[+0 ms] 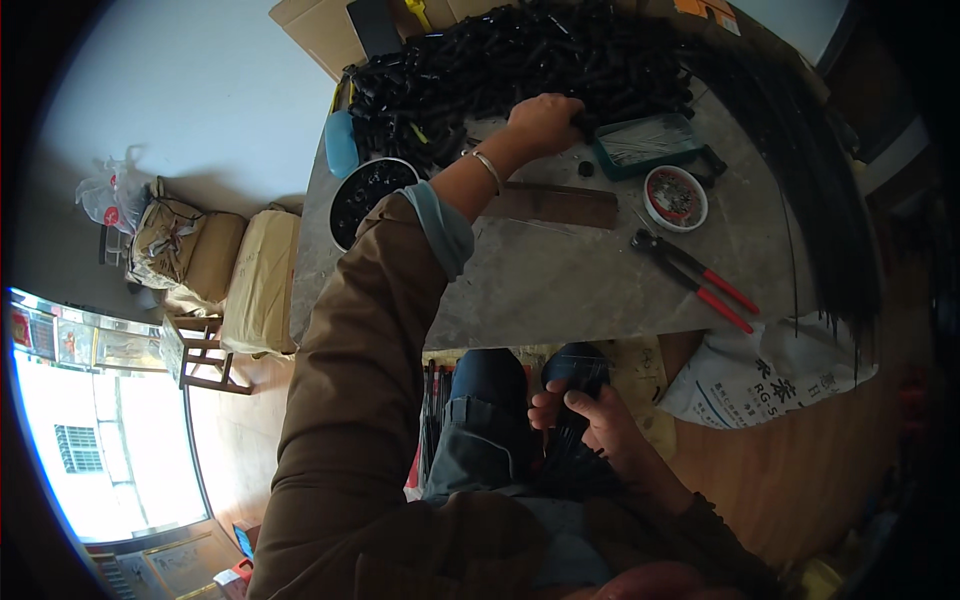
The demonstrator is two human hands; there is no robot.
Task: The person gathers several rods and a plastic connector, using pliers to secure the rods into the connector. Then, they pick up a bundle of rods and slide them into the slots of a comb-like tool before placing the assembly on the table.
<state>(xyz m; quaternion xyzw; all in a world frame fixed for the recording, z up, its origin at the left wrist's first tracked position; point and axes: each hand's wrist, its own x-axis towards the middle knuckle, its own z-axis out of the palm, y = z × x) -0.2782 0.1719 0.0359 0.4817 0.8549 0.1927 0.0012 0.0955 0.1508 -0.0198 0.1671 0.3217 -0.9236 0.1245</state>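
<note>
My left hand [545, 122] reaches across the table to the near edge of a heap of small black tubular pieces [520, 65]. Its fingers are curled down against the black pieces, and the fingertips are hidden. Low over my lap, my right hand [600, 415] is closed, with thumb and fingers bent toward each other. Faint thin lines show just above it, but what it holds is too fine to make out. Dark thin strands [568, 445] lie on my thigh below that hand. A brown flat bar [560, 205] lies on the table beneath my left forearm.
A teal tray of thin pins [650, 145], a white tub of small metal bits [676, 198] and red-handled pliers [695, 280] sit right. At left are a bowl of black pieces [350, 195] and a blue case [341, 145]. Long black strands [815, 190] overhang the right edge, above a white sack [770, 375].
</note>
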